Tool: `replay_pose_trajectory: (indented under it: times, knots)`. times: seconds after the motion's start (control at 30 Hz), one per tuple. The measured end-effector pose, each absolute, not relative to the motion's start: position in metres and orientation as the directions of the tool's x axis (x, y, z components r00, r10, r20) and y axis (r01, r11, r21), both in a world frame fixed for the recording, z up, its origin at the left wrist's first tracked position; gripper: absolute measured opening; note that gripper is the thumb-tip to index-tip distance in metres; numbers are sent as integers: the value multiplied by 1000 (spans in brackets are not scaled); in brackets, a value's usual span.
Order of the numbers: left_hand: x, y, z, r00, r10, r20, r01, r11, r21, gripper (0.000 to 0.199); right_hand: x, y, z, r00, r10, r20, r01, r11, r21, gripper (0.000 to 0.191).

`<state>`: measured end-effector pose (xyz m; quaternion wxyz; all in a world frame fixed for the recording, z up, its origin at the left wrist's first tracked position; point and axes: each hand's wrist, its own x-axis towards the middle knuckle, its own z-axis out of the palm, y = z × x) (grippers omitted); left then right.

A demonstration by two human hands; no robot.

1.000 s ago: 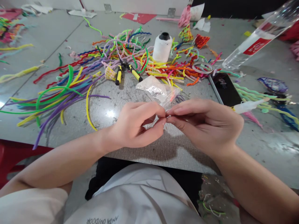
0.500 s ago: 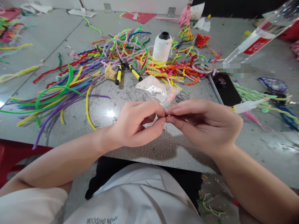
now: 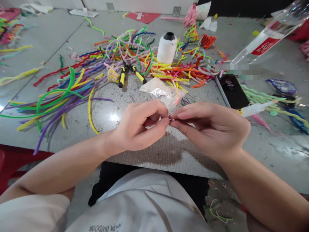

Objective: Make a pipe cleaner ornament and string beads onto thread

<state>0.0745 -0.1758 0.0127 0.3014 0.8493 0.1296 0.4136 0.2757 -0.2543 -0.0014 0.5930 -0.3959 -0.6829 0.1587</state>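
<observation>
While a shiny piece [image 3: 172, 120] is pinched crosswise mid-frame by the right hand [image 3: 212, 129], the adjoining left hand [image 3: 142, 127] is narrowed, contents unclear.

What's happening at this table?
A person's right hand pinches a small shiny piece, too small to identify. The left hand is pinched closed right beside it; what it grips is unclear. Just beyond the hands lies a clear plastic bag; farther back are yellow-and-black pliers, a white spool and many colored fuzzy strips.
</observation>
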Motion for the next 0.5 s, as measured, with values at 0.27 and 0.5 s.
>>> replay_pose_trajectory:
  times: [0.27,0.5]
  knots:
    - [75,-176,12,620,498,607,-13,-766,642,15,276,-255,-2,13,724,689,365,638,-678,31]
    - [75,-176,12,633,482,606,-36,-763,645,15,275,-255,-1,25,736,676,346,628,-697,28]
